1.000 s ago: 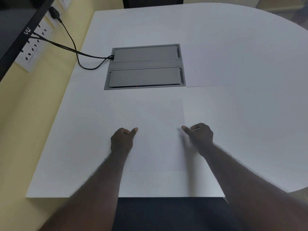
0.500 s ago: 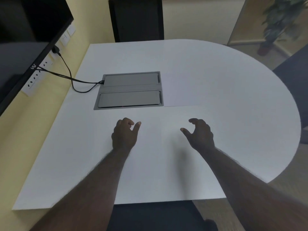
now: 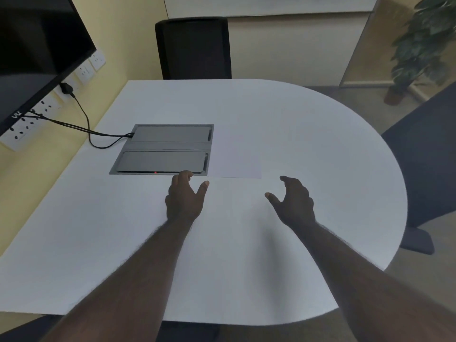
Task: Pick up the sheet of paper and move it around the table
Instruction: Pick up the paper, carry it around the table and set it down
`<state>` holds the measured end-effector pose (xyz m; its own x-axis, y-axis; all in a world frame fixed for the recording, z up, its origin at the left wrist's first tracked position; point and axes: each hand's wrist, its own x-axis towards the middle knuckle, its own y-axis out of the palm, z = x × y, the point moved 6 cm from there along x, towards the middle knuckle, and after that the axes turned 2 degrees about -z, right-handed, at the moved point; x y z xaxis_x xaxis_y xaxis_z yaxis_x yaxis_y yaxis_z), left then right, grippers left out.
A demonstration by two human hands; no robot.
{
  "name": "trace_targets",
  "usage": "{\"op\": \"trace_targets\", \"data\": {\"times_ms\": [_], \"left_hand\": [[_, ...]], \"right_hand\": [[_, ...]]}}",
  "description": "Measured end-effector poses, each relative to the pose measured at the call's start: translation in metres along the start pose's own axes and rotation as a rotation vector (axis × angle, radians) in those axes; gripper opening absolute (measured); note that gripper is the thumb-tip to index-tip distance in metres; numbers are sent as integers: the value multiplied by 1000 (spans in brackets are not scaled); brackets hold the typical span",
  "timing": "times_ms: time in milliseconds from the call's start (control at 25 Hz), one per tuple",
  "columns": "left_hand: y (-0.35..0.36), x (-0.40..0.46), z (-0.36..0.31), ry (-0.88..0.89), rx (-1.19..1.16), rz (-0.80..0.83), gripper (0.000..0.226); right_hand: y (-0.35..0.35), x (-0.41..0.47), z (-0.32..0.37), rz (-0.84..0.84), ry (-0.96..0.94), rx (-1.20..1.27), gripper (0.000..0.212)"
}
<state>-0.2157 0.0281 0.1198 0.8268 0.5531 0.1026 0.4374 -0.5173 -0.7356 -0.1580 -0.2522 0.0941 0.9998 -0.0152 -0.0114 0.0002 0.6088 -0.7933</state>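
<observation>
Both hands released, grasping nothing: left hand and right hand hovering palm-down mid-worktop, fingers spread, likely set to pinch opposite paper edges. Sheet of paper flat toward the far edge, just beside the grey socket panel, barely distinguishable against white. Not yet lifted.

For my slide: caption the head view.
Both hands, left hand and right hand, hover open near a paper sheet on the white table.
</observation>
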Motion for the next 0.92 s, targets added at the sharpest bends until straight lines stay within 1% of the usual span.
{"op": "trace_targets", "data": {"times_ms": [160,360,560,720,920], "left_hand": [[25,1,-24,-9,27,-6,46],[44,17,-38,-24,51,-5,48],[59,60,-37,-31,86,-8,51],[84,108,-28,-52,107,36,53],[126,147,-14,-63,174,98,55]], "right_hand": [[-15,25,-24,17,4,-8,64],[-11,56,-31,48,4,-13,63],[7,105,-18,98,34,3,63],[29,150,-12,105,67,-7,62],[61,196,-20,132,165,35,58]]}}
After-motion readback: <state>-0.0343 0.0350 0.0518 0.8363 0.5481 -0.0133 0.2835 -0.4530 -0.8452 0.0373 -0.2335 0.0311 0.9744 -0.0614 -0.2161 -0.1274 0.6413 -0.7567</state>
